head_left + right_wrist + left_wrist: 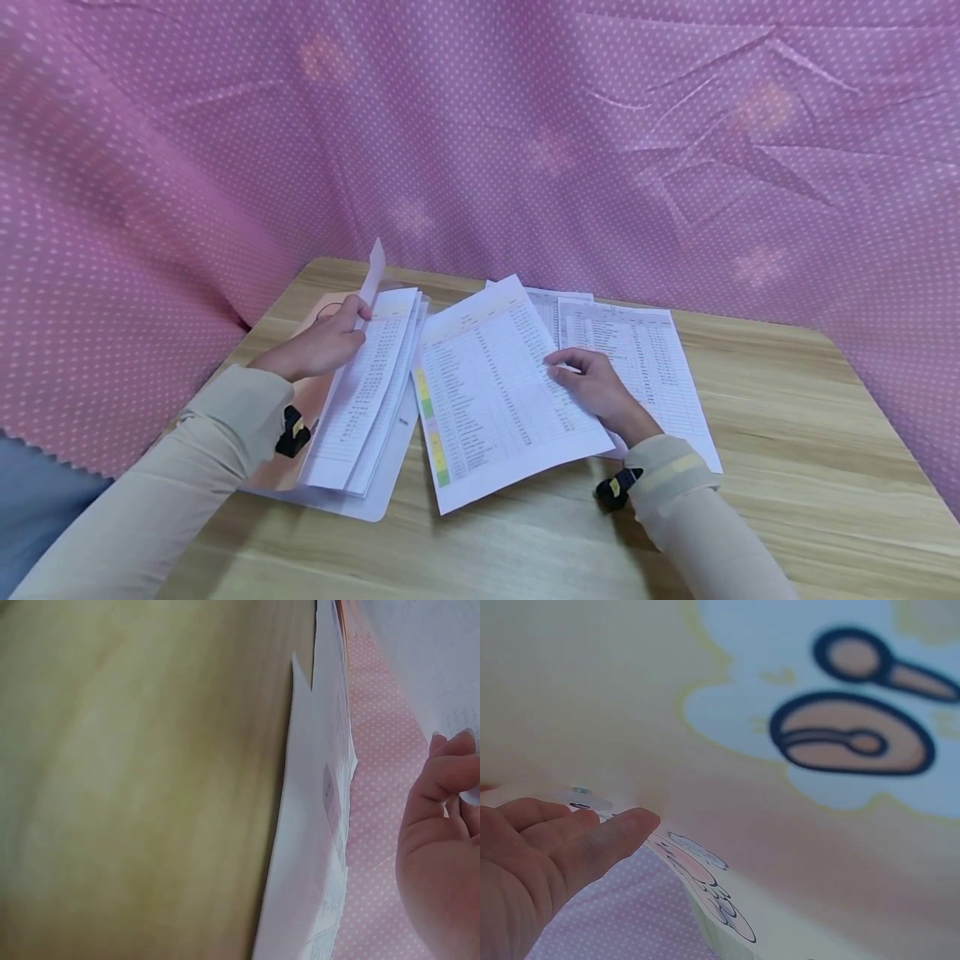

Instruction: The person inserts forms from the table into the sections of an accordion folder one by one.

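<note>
A wooden table (787, 467) was backed by pink dotted cloth (600, 142). Further printed sheets (652, 367) lay beneath and to the right of the right hand (596, 387). A peach cartoon folder (300, 417) lay under a stack of pages (367, 392) on the left. One page (372, 271) of that stack was lifted upright, pinched by the left hand (322, 342) at the stack's far end. In the middle, a white table-printed sheet (495, 392) with coloured cells along its left edge was held flat by the right hand, whose fingers were gently curved upon it.
</note>
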`<move>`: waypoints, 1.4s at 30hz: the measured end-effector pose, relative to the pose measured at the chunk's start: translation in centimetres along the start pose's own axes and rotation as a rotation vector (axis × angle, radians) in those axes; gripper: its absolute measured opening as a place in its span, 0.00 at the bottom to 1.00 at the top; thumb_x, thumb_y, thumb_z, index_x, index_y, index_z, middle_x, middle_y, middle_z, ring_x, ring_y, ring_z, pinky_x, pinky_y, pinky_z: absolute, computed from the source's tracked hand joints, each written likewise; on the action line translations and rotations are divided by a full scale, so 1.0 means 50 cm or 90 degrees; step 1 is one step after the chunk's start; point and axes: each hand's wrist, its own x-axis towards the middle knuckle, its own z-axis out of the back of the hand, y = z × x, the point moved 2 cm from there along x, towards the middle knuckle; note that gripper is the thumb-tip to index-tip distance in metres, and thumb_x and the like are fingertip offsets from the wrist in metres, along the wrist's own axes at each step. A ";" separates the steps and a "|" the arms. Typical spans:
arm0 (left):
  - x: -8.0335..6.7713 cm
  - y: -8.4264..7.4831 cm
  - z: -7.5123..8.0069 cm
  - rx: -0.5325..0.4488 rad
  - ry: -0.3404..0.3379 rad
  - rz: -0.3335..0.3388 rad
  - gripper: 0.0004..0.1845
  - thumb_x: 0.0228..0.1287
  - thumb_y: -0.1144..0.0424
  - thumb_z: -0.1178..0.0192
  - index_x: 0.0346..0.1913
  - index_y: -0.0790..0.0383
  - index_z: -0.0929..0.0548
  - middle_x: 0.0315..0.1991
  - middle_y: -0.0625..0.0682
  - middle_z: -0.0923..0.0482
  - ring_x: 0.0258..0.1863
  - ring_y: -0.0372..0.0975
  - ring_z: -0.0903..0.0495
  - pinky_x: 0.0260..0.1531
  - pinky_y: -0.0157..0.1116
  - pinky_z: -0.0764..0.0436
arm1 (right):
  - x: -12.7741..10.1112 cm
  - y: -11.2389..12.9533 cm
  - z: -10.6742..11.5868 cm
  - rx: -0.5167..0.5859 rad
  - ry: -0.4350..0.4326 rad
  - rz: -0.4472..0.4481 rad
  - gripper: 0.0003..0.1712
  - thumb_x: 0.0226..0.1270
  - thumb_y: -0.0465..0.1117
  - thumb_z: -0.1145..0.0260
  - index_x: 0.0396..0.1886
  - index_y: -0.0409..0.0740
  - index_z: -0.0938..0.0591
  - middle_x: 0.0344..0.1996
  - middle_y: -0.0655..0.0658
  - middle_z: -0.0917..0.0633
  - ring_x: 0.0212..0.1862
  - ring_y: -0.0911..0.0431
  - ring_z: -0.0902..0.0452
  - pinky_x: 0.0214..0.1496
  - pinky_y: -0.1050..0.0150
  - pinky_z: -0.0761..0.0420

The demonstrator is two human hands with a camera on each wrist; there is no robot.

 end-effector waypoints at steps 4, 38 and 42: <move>0.000 0.001 0.002 0.002 -0.002 -0.002 0.14 0.66 0.66 0.64 0.54 0.62 0.45 0.46 0.63 0.34 0.40 0.47 0.30 0.39 0.38 0.33 | 0.000 0.002 0.002 -0.004 0.002 -0.012 0.13 0.69 0.41 0.43 0.51 0.46 0.21 0.46 0.39 0.18 0.38 0.49 0.17 0.36 0.56 0.18; -0.005 -0.004 0.006 0.015 0.005 0.002 0.13 0.68 0.67 0.65 0.54 0.62 0.45 0.47 0.65 0.33 0.38 0.46 0.30 0.34 0.37 0.32 | 0.006 0.025 0.011 -0.044 0.011 0.024 0.12 0.72 0.40 0.46 0.50 0.46 0.21 0.45 0.40 0.18 0.36 0.49 0.17 0.35 0.56 0.18; -0.005 -0.005 0.006 0.016 0.007 0.009 0.14 0.68 0.66 0.65 0.55 0.62 0.45 0.47 0.66 0.33 0.37 0.46 0.30 0.34 0.37 0.32 | 0.006 0.021 0.007 -0.035 0.007 0.024 0.12 0.71 0.40 0.45 0.49 0.46 0.21 0.45 0.40 0.18 0.36 0.49 0.17 0.34 0.56 0.18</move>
